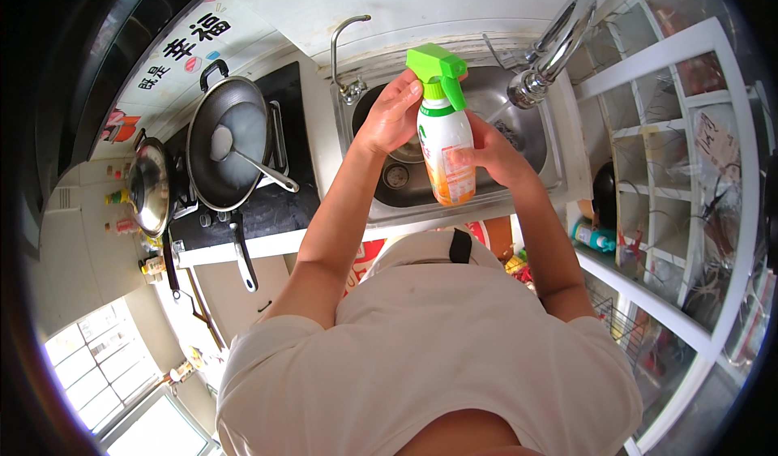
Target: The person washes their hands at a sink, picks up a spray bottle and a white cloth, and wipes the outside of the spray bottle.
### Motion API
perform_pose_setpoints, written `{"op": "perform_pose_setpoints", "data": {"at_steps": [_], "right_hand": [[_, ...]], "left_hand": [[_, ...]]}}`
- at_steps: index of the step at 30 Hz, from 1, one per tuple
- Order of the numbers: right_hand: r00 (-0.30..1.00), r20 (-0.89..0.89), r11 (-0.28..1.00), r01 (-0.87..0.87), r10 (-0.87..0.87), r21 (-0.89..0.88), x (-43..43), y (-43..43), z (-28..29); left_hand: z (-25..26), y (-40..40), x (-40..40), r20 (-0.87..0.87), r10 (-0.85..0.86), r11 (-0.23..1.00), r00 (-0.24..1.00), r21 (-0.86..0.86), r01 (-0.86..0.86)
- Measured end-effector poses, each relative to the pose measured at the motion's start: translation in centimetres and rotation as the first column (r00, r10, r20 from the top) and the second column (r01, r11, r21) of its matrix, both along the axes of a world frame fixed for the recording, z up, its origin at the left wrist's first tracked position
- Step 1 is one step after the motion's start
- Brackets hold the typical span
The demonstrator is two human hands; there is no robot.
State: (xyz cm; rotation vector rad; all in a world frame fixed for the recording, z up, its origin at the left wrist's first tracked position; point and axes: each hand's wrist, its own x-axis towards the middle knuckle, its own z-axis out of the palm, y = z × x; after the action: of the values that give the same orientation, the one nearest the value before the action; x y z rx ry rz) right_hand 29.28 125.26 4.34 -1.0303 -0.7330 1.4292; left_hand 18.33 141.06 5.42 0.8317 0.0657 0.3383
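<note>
A white and orange spray bottle [447,152] with a green trigger head [434,61] is held upright over the stainless steel sink [547,152]. My left hand [394,112] grips it around the neck, thumb just below the head. Lower down, my right hand [493,151] holds the bottle's right side, its thumb lying on the printed label. Part of the fingers of both hands is hidden behind the bottle. A round drain strainer [396,176] shows in the left part of the sink, below my left hand.
A large chrome faucet [556,42] arches over the sink's right side; a thin tap [334,48] rises at its left. On the stove [292,152] stand a wok [197,152] holding cloudy liquid and a ladle [267,173], and a lidded pan [151,185]. White-framed shelving [720,55] flanks the right.
</note>
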Motion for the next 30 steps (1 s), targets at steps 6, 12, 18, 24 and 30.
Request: {"op": "perform_pose_setpoints", "data": {"at_steps": [6,12,18,24,30], "right_hand": [[0.990,0.113,0.997,0.076,-0.079,0.030,0.1,0.5,-0.5],[0.998,0.061,0.999,0.036,-0.036,0.009,-0.1,0.7,0.0],[0.978,0.138,0.988,0.152,-0.156,0.040,-0.4,1.0,-0.4],[0.671,0.637,0.916,0.370,-0.379,0.156,-1.4,1.9,-0.4],[0.808,0.509,0.955,0.256,-0.297,0.151,-1.9,1.7,-0.3]], "left_hand": [[-0.1,-0.4,0.1,-0.086,0.146,0.987,0.986,0.086,-0.138],[0.6,-0.3,-0.2,-0.071,0.066,0.998,0.995,-0.016,-0.067],[-0.4,-0.9,-0.3,-0.114,0.288,0.957,0.951,0.016,-0.289],[0.6,-2.2,-0.8,-0.226,0.525,0.832,0.820,0.340,-0.439],[2.5,-1.5,-1.2,-0.207,0.291,0.919,0.934,0.330,-0.213]]}}
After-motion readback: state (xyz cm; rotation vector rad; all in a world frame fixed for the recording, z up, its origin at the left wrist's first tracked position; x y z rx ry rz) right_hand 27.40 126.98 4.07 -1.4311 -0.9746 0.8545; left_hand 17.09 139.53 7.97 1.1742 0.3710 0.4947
